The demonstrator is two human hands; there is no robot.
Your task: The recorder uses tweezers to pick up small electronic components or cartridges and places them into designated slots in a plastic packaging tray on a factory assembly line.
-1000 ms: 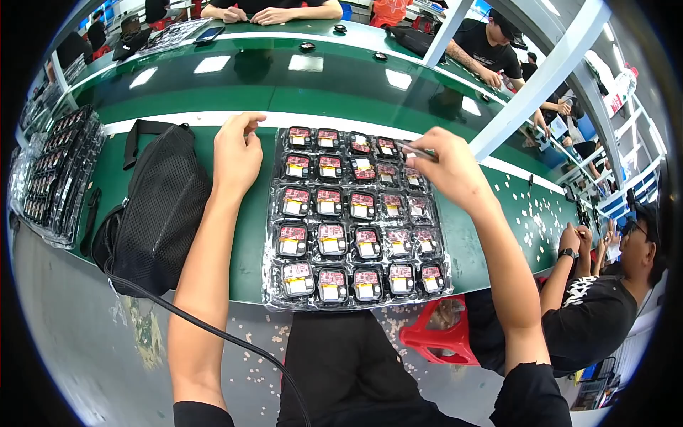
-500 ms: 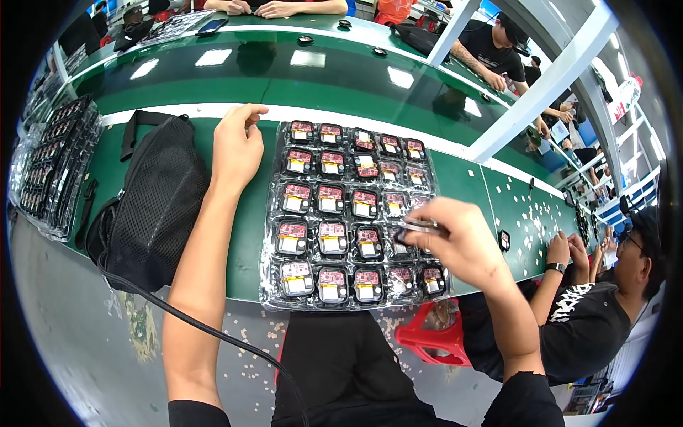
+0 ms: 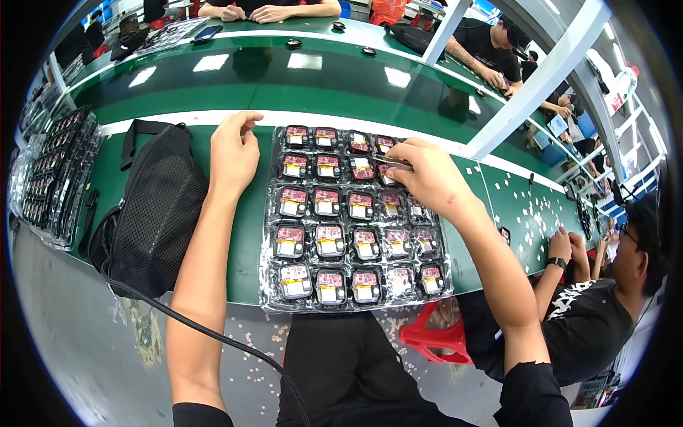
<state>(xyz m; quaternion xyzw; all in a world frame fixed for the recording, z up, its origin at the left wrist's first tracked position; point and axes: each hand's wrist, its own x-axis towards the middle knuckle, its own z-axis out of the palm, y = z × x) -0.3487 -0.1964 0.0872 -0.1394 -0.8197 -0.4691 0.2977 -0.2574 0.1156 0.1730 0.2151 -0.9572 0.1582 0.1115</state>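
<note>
A clear plastic tray point(image 3: 267, 285) lies on the green bench in front of me, with rows of small black-cased modules point(image 3: 327, 203) in its pockets. Each module shows a red circuit board, and many show a white block with a yellow strip. My right hand point(image 3: 434, 178) pinches metal tweezers point(image 3: 393, 163) over the tray's upper right part. Their tips point left above the second row, and the hand hides some modules there. Left of the tray, my left hand point(image 3: 238, 153) rests by the white bench edge with loosely bent fingers, thumb apart, holding nothing visible.
A black mesh bag point(image 3: 160, 199) and a cable point(image 3: 213, 331) lie to my left, beside stacked filled trays point(image 3: 57, 171). A white post point(image 3: 533, 85) rises at the right. A co-worker point(image 3: 590, 313) sits close on my right, near scattered pale chips point(image 3: 537, 206) and a red stool point(image 3: 434, 338).
My right hand with the tweezers has moved up and away from me, from the tray's lower right to its upper right. The left hand stays about where it was.
</note>
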